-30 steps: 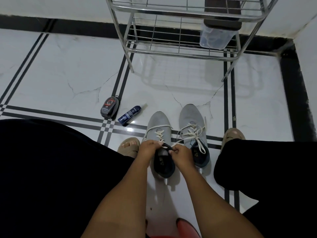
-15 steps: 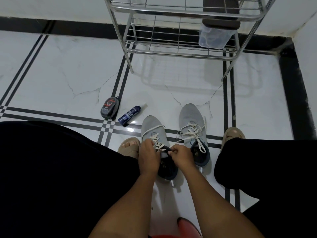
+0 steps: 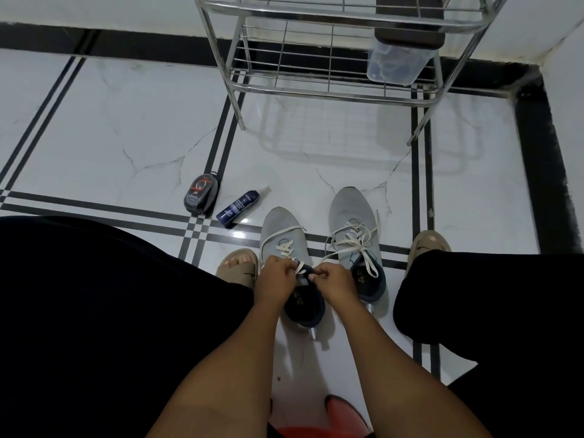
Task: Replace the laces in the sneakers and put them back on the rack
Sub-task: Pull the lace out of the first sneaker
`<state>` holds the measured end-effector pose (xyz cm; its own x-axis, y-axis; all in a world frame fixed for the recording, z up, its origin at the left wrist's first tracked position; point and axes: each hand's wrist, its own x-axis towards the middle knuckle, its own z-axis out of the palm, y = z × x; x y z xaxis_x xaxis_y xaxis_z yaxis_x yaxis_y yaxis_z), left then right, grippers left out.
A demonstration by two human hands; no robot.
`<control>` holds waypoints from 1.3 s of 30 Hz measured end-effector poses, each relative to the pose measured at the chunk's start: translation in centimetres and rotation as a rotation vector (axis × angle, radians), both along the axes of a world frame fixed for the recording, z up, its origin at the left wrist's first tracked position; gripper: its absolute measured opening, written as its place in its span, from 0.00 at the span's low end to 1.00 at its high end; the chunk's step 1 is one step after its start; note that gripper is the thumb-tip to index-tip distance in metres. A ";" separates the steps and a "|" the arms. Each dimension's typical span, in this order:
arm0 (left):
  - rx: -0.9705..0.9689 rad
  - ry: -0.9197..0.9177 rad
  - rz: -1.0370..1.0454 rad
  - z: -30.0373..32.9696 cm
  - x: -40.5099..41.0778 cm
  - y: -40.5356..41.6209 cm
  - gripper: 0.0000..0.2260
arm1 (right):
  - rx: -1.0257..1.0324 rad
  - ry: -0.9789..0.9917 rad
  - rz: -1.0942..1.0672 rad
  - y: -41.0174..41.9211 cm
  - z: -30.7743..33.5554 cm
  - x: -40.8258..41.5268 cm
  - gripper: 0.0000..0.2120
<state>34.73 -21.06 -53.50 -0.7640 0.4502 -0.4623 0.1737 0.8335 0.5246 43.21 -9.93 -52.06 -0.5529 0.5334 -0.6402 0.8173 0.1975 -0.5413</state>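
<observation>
Two grey sneakers sit on the floor below the rack (image 3: 331,90); our left hand (image 3: 275,281) and right hand (image 3: 338,284) pinch the near sneaker's (image 3: 284,235) white lace (image 3: 284,248), fingers curled, beside the laced one (image 3: 350,213).

Both my forearms reach forward and converge. My left hand (image 3: 274,281) and right hand (image 3: 338,282) sit close together, knuckles up, fingers (image 3: 317,273) curled in a pinch.
</observation>
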 end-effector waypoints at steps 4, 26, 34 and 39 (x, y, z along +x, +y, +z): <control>-0.014 -0.063 -0.064 0.2 -0.6 0.1 0.13 | -0.002 0.002 -0.004 0.1 -0.1 0.0 0.06; -0.166 0.026 0.140 1.5 2.5 -2.1 0.09 | 0.258 0.065 0.619 -1.0 0.2 -2.2 0.12; -0.190 -0.080 0.314 1.9 1.8 -2.1 0.10 | -0.528 0.236 -0.567 -0.5 1.2 -1.9 0.02; -0.166 -0.066 0.235 1.9 2.2 -1.9 0.09 | -0.115 0.136 -0.106 -0.5 0.4 -2.2 0.09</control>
<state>36.89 -23.00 -51.56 -0.8041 0.1787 -0.5671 -0.0638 0.9223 0.3812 40.99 -10.47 -51.65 -0.5835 0.5204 -0.6235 0.7478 0.0449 -0.6624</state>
